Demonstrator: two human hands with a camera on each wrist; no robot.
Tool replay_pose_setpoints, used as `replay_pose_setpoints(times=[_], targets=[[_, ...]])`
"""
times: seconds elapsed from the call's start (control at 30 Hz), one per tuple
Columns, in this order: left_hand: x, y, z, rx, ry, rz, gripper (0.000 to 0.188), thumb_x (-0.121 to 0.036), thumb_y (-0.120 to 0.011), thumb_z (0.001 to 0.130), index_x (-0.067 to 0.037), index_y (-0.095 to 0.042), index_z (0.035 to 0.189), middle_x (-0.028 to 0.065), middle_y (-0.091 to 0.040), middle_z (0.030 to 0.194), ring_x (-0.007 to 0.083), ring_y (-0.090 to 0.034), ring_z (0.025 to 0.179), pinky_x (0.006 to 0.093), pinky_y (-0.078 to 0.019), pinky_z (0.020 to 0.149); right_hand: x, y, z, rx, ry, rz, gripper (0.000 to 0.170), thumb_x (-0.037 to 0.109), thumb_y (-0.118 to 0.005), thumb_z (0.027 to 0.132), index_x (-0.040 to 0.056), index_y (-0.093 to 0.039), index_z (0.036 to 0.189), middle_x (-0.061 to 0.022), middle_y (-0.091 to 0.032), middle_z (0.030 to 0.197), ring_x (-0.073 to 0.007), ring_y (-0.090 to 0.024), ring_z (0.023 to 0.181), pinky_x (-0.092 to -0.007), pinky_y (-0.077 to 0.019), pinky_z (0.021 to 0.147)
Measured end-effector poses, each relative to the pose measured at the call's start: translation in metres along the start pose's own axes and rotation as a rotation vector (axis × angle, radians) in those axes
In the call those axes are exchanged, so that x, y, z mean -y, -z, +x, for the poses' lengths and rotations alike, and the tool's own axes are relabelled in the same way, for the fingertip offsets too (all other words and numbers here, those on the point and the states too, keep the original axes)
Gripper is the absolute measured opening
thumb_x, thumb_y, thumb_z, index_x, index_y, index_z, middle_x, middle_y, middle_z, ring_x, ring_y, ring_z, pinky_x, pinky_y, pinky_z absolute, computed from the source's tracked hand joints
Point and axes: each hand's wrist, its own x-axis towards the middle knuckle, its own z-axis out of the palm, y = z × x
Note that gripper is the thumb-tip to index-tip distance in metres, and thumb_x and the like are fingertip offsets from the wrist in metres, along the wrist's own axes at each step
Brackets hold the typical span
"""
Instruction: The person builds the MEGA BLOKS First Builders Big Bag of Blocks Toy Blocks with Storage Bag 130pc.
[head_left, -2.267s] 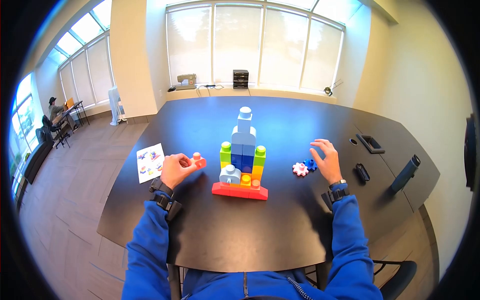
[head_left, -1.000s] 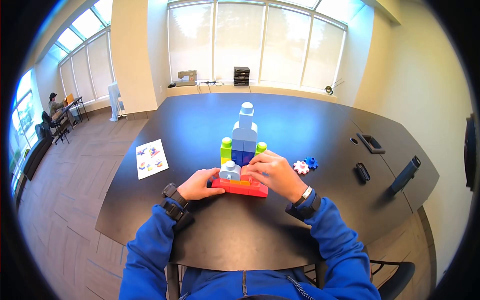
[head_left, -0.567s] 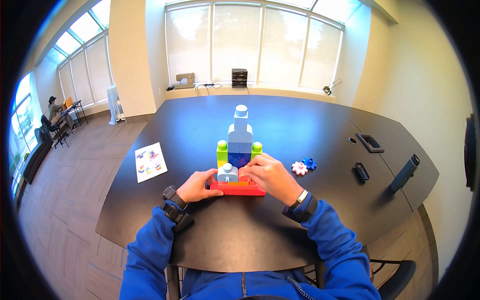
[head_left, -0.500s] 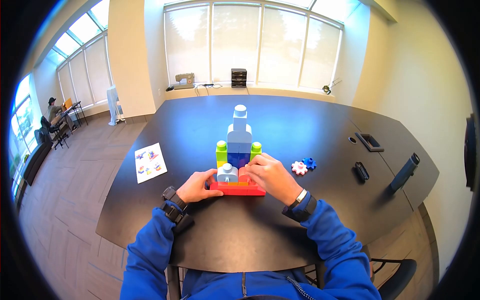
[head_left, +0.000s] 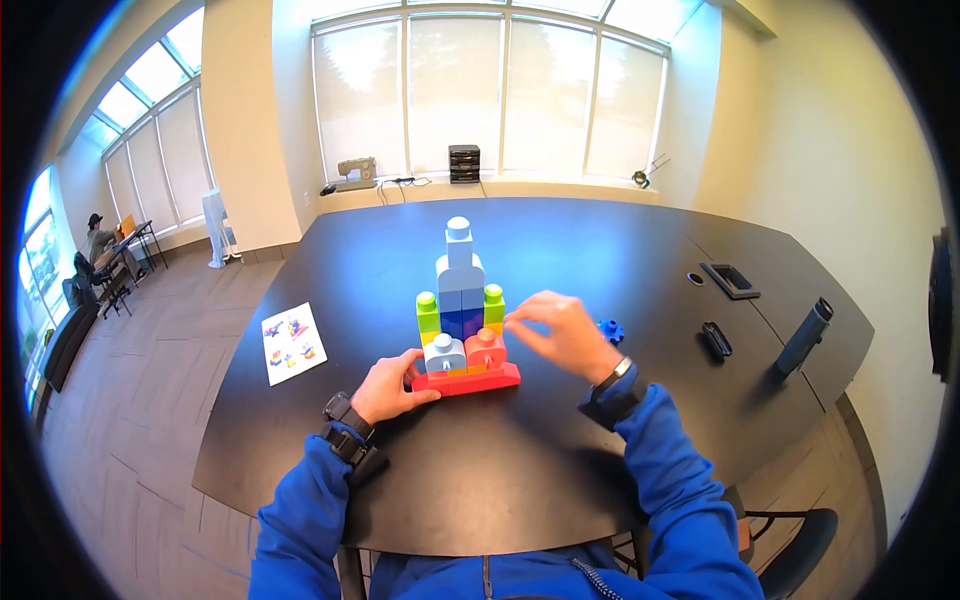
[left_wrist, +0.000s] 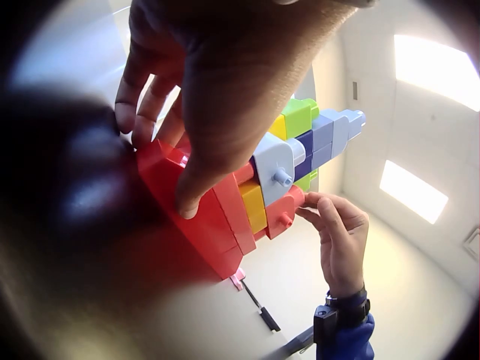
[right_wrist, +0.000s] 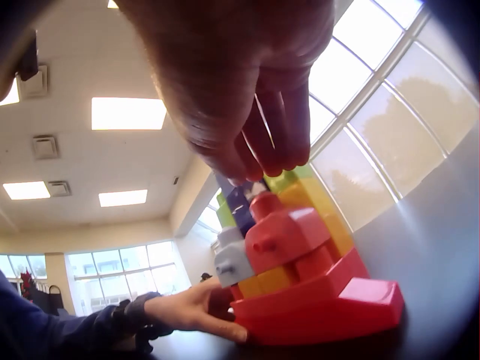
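A block tower (head_left: 460, 275) stands on a long red base (head_left: 468, 382), with light blue and dark blue blocks in the middle and green-topped columns at the sides. My left hand (head_left: 385, 388) holds the base's left end, its thumb (left_wrist: 193, 191) on the front face. Low at the front sit a rounded light blue block (head_left: 443, 355) and a matching red block (head_left: 487, 350), each with a side peg. My right hand (head_left: 570, 335) is beside the tower's right, fingers loosely bent and holding nothing. A blue gear (head_left: 612, 331) lies behind it; the pink gear (left_wrist: 238, 279) shows in the left wrist view.
A printed picture sheet (head_left: 294, 343) lies on the dark table (head_left: 440, 490) at the left. On the right are a black case (head_left: 716, 341) and a dark bottle (head_left: 803, 338). Another person (head_left: 103, 243) sits far left.
The red rounded block went from my left hand to my right, then onto the base's right side. My right hand has let go of it and moved right. My left hand stays on the base.
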Motion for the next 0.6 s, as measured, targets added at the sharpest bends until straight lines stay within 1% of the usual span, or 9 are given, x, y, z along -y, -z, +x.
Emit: replay_pose_setpoints(times=[0.07, 0.13, 0.17, 0.23, 0.37, 0.43, 0.47, 0.53, 0.6], targets=[[0.004, -0.004, -0.002, -0.021, 0.008, -0.001, 0.075, -0.042, -0.100, 0.086, -0.002, -0.068, 0.140, 0.0126, -0.077, 0.089, 0.0294, -0.076, 0.080, 0.0416, -0.0609, 0.077, -0.018, 0.023, -0.002, 0.003, -0.099, 0.016, 0.015, 0.013, -0.082, 0.102, 0.0046, -0.086, 0.114, -0.0128, -0.084, 0.102, -0.0286, -0.079, 0.090, -0.0407, -0.0648, 0.086], [0.006, -0.006, -0.001, -0.048, 0.036, -0.008, 0.074, -0.043, -0.099, 0.086, -0.003, -0.068, 0.139, 0.0116, -0.074, 0.086, 0.0288, -0.074, 0.079, 0.0415, -0.0597, 0.075, -0.047, 0.044, -0.011, 0.019, -0.348, -0.022, 0.018, 0.010, -0.081, 0.098, 0.0056, -0.086, 0.115, -0.0159, -0.085, 0.106, -0.0337, -0.080, 0.087, -0.0422, -0.0646, 0.083], [0.005, -0.006, -0.001, -0.047, 0.036, -0.011, 0.074, -0.043, -0.099, 0.086, -0.003, -0.068, 0.139, 0.0116, -0.074, 0.086, 0.0288, -0.074, 0.079, 0.0415, -0.0597, 0.075, -0.063, 0.052, -0.020, 0.021, -0.349, -0.022, 0.018, 0.010, -0.081, 0.098, 0.0056, -0.086, 0.115, -0.0159, -0.085, 0.106, -0.0337, -0.080, 0.087, -0.0422, -0.0646, 0.083], [0.002, -0.003, -0.002, -0.057, 0.053, -0.009, 0.073, -0.042, -0.099, 0.086, -0.003, -0.068, 0.139, 0.0107, -0.072, 0.085, 0.0281, -0.072, 0.077, 0.0416, -0.0584, 0.074, -0.099, 0.065, -0.038, 0.248, -0.521, -0.144, 0.029, 0.003, -0.077, 0.095, 0.0076, -0.086, 0.122, -0.0169, -0.085, 0.112, -0.0356, -0.081, 0.097, -0.0441, -0.0645, 0.091], [0.001, -0.003, -0.002, -0.059, 0.061, -0.027, 0.072, -0.041, -0.099, 0.086, -0.004, -0.068, 0.139, 0.0102, -0.070, 0.085, 0.0274, -0.071, 0.077, 0.0412, -0.0576, 0.073, -0.145, 0.070, -0.068, 0.278, -0.514, -0.273, 0.036, -0.003, -0.075, 0.092, 0.0072, -0.085, 0.125, -0.0175, -0.084, 0.111, -0.0344, -0.080, 0.099, -0.0454, -0.0645, 0.094], [0.001, -0.002, -0.003, -0.057, 0.058, -0.009, 0.072, -0.042, -0.099, 0.086, -0.004, -0.068, 0.139, 0.0103, -0.071, 0.085, 0.0271, -0.070, 0.077, 0.0413, -0.0568, 0.072, -0.151, 0.068, -0.075, 0.249, -0.498, -0.401, 0.044, -0.008, -0.075, 0.086, 0.0090, -0.085, 0.126, -0.0188, -0.082, 0.119, -0.0397, -0.077, 0.111, -0.0467, -0.0624, 0.102], [0.001, -0.002, -0.003, -0.054, 0.060, -0.009, 0.072, -0.042, -0.099, 0.086, -0.004, -0.068, 0.139, 0.0103, -0.071, 0.085, 0.0271, -0.070, 0.077, 0.0413, -0.0568, 0.072, -0.151, 0.066, -0.077, 0.251, -0.501, -0.398, 0.044, -0.008, -0.075, 0.086, 0.0090, -0.085, 0.126, -0.0188, -0.082, 0.119, -0.0397, -0.077, 0.111, -0.0467, -0.0624, 0.102], [-0.001, 0.000, -0.002, -0.037, 0.068, 0.024, 0.076, -0.043, -0.100, 0.087, -0.001, -0.067, 0.141, 0.0094, -0.072, 0.084, 0.0224, -0.070, 0.075, 0.0374, -0.0560, 0.071, -0.153, 0.064, -0.077, 0.332, -0.652, -0.438, 0.045, -0.007, -0.074, 0.090, 0.0149, -0.086, 0.128, -0.0198, -0.081, 0.127, -0.0422, -0.074, 0.125, -0.0505, -0.0607, 0.110], [-0.004, 0.001, -0.003, -0.027, 0.089, 0.021, 0.075, -0.044, -0.100, 0.087, -0.001, -0.067, 0.139, 0.0090, -0.071, 0.082, 0.0225, -0.070, 0.073, 0.0372, -0.0555, 0.070, -0.155, 0.061, -0.082, 0.311, -0.625, -0.452, 0.045, -0.006, -0.075, 0.090, 0.0152, -0.086, 0.128, -0.0201, -0.081, 0.127, -0.0428, -0.074, 0.125, -0.0503, -0.0608, 0.109]])
